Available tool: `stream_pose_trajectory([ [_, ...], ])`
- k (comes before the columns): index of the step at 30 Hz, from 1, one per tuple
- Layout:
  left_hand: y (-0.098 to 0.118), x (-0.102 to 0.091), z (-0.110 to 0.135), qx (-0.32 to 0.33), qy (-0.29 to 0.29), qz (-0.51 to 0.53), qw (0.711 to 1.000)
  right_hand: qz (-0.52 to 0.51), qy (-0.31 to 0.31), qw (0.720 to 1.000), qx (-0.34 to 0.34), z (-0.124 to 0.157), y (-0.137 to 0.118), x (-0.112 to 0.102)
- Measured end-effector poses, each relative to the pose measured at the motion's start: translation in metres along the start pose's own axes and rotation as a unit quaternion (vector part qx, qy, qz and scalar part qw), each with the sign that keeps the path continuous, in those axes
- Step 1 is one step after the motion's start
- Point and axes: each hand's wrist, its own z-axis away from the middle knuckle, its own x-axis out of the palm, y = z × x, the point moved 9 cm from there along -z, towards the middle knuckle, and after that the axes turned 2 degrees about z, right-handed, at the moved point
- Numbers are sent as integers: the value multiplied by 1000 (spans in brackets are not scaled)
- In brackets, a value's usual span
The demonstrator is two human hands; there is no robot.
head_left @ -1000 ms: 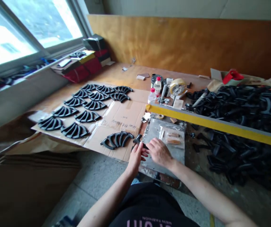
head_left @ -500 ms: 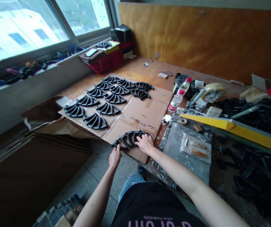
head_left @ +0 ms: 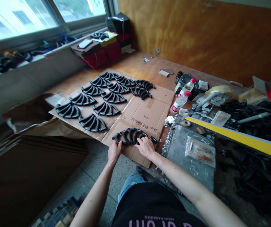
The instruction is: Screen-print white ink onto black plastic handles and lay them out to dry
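A fan-shaped cluster of curved black plastic parts lies near the front edge of a flattened cardboard sheet. My left hand rests at the cluster's left end, fingers curled against the parts. My right hand lies over the cluster's right side, fingers bent down onto the pieces. Several more such clusters are laid in rows farther back on the cardboard.
A grey metal plate with a small packet sits right of my hands. Beyond it run a yellow-edged bar and a heap of loose black parts. Bottles, tape and tools stand behind. Window ledge at left.
Both hands left the metal plate and went left to the nearest cluster on the cardboard. A black piece that they held over the plate now lies at the cluster's right end.
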Motion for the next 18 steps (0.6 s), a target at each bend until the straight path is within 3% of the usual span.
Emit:
stream_pose_trajectory([
  [3,15,-6,9,64,47,-11,997,-6,-1,1000,0,0,1,3],
  [7,44,8,23,213,35,-52,975,-15,4,1000,-4,2,3,8],
  [13,53,14,1,245,50,-98,963,-35,9,999,3,0,3,10],
  [18,56,11,-8,290,17,-106,951,-58,-2,998,21,-3,0,9],
])
